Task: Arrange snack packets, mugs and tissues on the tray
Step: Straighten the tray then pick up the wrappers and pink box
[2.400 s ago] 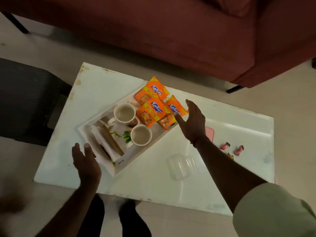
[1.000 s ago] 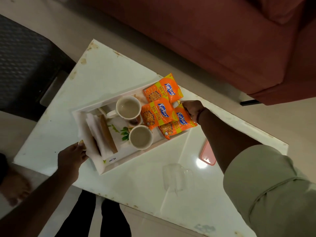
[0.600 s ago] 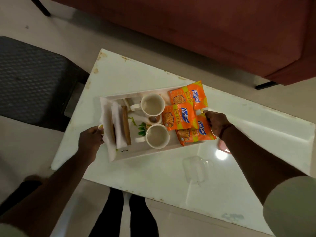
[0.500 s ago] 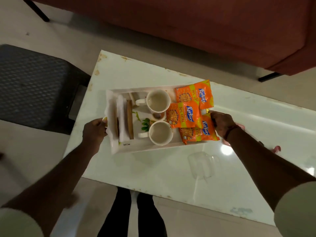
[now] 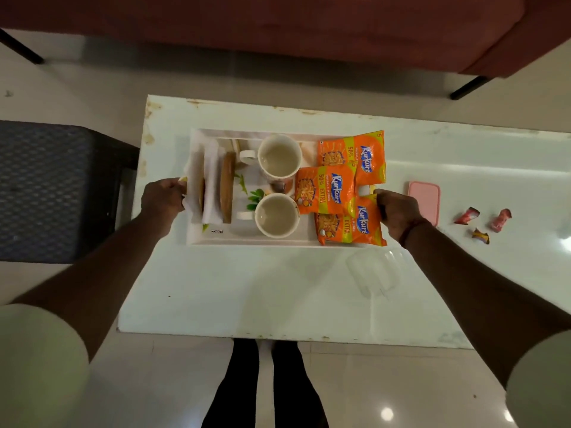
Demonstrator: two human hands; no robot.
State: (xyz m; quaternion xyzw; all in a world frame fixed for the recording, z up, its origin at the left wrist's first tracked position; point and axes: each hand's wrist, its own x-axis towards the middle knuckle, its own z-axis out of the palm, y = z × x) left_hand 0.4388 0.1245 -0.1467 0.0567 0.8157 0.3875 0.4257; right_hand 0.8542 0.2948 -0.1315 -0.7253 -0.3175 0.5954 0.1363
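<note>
Two grips on the tray (image 5: 262, 240). The left grip (image 5: 162, 197) is curled round the rim at the tray's 9 o'clock end and touches the tissue overhang there. The right grip (image 5: 398, 211) is curled round the rim at the 3 o'clock end, knuckles against the near packet. Cannot tell if the tray is lifted or resting on the bench (image 5: 247, 291).

The tray is white and rectangular, long side running 9 to 3, with a leaf print on its floor.
- Tissues (image 5: 211, 183): white and folded, standing on edge in a row just inside the left grip, with a brown strip (image 5: 228, 186) among them.
- Far mug (image 5: 279, 156): mid-tray, upright, cream, handle to 9 o'clock.
- Near mug (image 5: 276, 215): at 6 o'clock of the far mug, same look, handle also to 9 o'clock.
- Snack packets: three, orange with a blue logo, overlapping at the 3 o'clock end. The far packet (image 5: 358, 156) is at 12, the middle packet (image 5: 327, 189) is beside the mugs, and the near packet (image 5: 352, 225) hangs over the rim by the right grip.

On the bench at 3 o'clock of the right grip there is a pink flat case (image 5: 424, 202), then three wrapped sweets (image 5: 480, 236). A clear plastic lid (image 5: 375, 270) lies at 6 o'clock of the right grip.

A red sofa (image 5: 278, 23) is at 12 o'clock and a dark woven stool (image 5: 52, 189) at 9 o'clock.
</note>
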